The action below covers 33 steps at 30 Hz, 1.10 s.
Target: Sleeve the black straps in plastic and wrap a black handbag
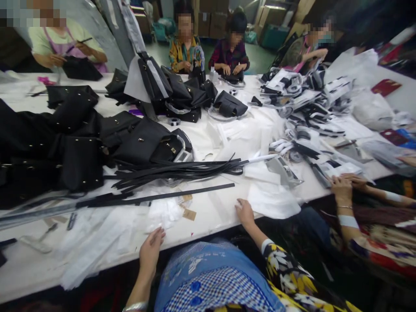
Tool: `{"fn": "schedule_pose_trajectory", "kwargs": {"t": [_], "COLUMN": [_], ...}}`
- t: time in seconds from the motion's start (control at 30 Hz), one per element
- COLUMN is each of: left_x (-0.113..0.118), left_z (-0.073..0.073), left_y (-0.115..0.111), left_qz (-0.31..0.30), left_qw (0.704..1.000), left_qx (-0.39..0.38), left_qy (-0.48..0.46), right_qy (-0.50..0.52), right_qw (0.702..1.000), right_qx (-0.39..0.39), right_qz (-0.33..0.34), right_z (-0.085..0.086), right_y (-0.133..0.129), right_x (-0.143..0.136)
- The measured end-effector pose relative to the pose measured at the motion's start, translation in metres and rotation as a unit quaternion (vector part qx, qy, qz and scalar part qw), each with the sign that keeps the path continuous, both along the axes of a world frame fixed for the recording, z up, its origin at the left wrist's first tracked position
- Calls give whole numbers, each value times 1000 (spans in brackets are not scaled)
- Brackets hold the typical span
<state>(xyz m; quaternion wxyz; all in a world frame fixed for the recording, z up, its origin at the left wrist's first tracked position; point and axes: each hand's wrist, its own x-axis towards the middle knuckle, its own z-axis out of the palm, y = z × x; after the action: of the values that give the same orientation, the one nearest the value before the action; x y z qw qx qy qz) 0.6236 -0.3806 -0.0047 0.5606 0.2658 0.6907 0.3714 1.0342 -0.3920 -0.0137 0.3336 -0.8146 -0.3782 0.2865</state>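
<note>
My left hand [152, 247] is at the table's front edge, fingers loosely bent and nothing visible in it. Close to it lie thin white sheets [165, 213] and small brown tags [189, 214]. My right hand [244, 213] rests on the table edge beside white wrapping sheets [273, 197], its fingers stretched out and holding nothing I can see. Between and beyond my hands, a single black strap [195, 190] lies across the table. Behind it is a bundle of black straps [188, 171]. A black handbag [143, 141] with metal fittings lies past the bundle.
Black bags [81, 151] are heaped at the left. Wrapped black and white pieces [308, 112] cover the table's right side. Several co-workers sit around the table; one co-worker's hands [342, 184] are close on my right. A grey post [130, 30] rises at the far side.
</note>
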Motion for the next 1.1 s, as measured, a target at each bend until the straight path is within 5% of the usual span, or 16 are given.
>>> {"fn": "schedule_pose_trajectory", "kwargs": {"t": [0.17,0.3,0.6,0.8,0.97,1.1], "left_x": [-1,0,10,29,47,55], "left_z": [-8,-9,2,13,25,32], "left_y": [-20,-24,-27,-20,-11,-2], "left_qz": [20,33,30,8,10,5], "left_qw": [999,998,998,999,998,997], "left_qx": [-1,-10,-22,2,18,26], "left_qy": [-29,-43,-56,-48,-57,-72], "right_qy": [-83,-88,-181,-238,-260,-252], "right_qw": [995,980,940,911,891,875], "right_qx": [18,52,127,96,50,55], "right_qz": [60,170,259,322,369,408], "right_z": [-9,-12,24,29,39,67], "right_y": [-6,16,145,232,265,269], "right_x": [-13,-48,-80,-106,-109,-99]}}
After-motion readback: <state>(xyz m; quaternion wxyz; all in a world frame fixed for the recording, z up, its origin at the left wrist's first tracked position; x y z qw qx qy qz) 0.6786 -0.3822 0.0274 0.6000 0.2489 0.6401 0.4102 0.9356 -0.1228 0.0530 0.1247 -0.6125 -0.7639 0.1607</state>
